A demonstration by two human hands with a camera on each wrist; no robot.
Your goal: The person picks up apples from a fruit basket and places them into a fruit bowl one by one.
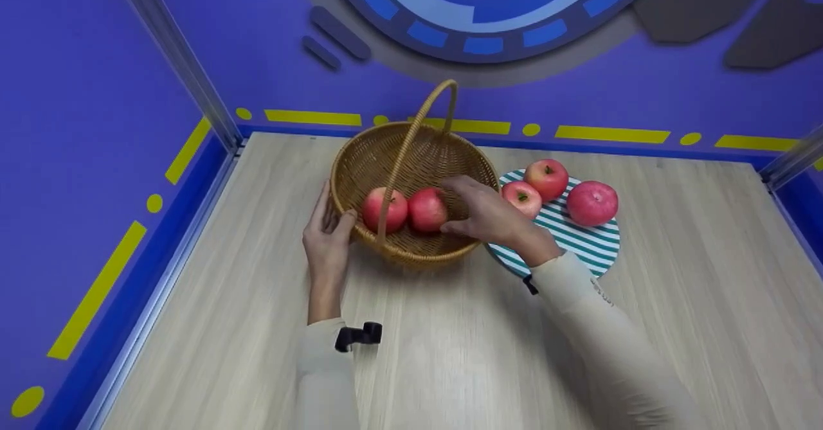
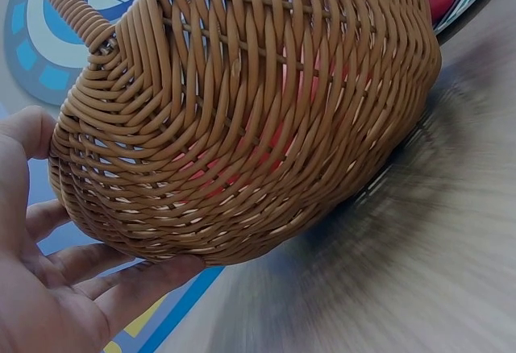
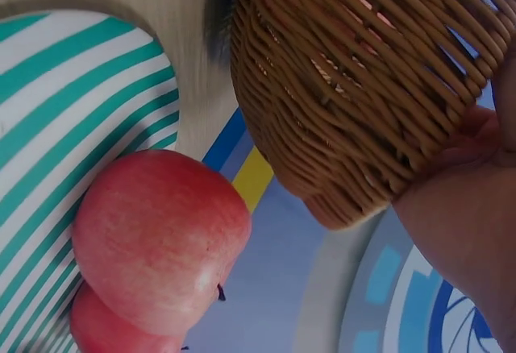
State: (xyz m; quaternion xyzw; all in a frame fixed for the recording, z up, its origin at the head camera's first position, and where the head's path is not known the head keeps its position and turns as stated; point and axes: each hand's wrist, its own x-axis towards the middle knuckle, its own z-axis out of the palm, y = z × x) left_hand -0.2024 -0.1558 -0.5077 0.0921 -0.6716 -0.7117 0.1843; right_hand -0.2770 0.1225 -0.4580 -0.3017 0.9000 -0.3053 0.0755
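Observation:
A brown wicker basket point(image 1: 418, 258) stands tilted toward me with its arched handle up. Two red apples lie inside, a left apple point(image 1: 376, 210) behind the handle and a right apple point(image 1: 425, 210) beside it. My left hand point(image 1: 326, 237) grips the basket's left side, thumb at the rim and fingers against the outer weave point(image 2: 242, 127). Inside the basket, my right hand point(image 1: 492, 215) is at the right apple's right side, fingers and thumb spread apart near its edge. Whether the fingertips touch the apple I cannot tell. In the right wrist view the basket wall hides these fingers.
Right of the basket lies a round green-and-white striped plate point(image 1: 582, 250). It bears two apples, a rear apple point(image 1: 546, 179) and a front apple point(image 1: 522, 198), plus a round pinkish-red fruit point(image 1: 592, 203). Blue walls point(image 1: 270, 83) stand behind and left of the wooden table point(image 1: 437, 353).

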